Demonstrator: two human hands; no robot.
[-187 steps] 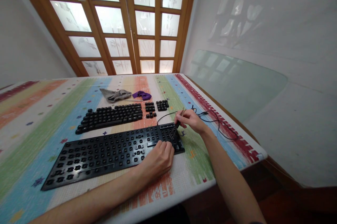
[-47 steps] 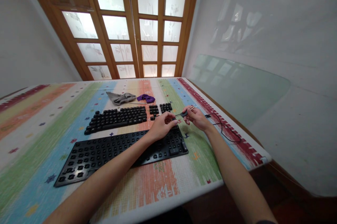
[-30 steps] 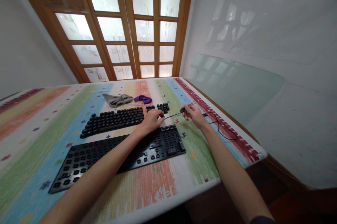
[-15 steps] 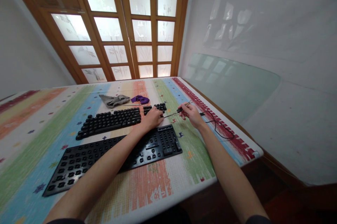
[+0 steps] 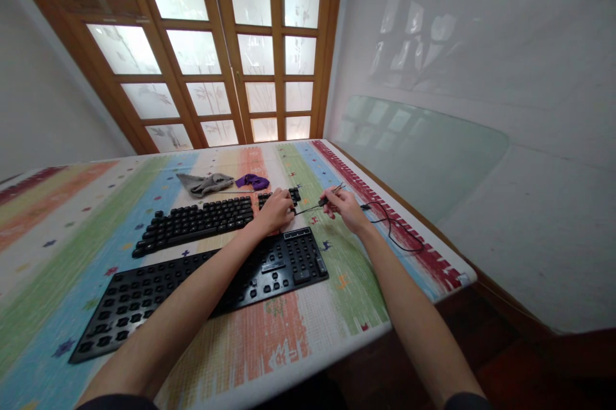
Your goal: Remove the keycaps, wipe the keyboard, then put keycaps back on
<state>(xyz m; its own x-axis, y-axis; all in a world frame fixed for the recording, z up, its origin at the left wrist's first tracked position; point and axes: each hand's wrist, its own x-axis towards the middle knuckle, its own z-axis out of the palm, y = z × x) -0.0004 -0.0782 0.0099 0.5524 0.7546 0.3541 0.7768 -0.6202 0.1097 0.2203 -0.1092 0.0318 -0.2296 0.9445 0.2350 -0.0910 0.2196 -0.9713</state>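
My right hand (image 5: 341,206) is closed around a thin wire tool with a black grip (image 5: 323,202), which looks like a wire keycap puller. Its thin dark end reaches left toward my left hand (image 5: 279,210). The fingers of that hand are pinched together at the tool's tip, with a small dark bit at the fingertips that I cannot make out. Below lies a black keyboard base (image 5: 260,291) with most keycaps off, partly hidden by my left forearm. Behind it, loose black keycaps (image 5: 197,222) stand in keyboard-like rows, some hidden by my left hand.
A grey cloth (image 5: 205,184) and a purple cloth (image 5: 253,181) lie behind the keycaps. A black cable (image 5: 397,240) curls on the striped tablecloth (image 5: 283,358), right of my right hand. The table's right edge runs along a white wall (image 5: 481,44); wooden glazed doors (image 5: 279,25) stand beyond.
The whole view has shifted slightly, so everything sits a little further left. Both hands keep nearly the same pose and hold around the tool.
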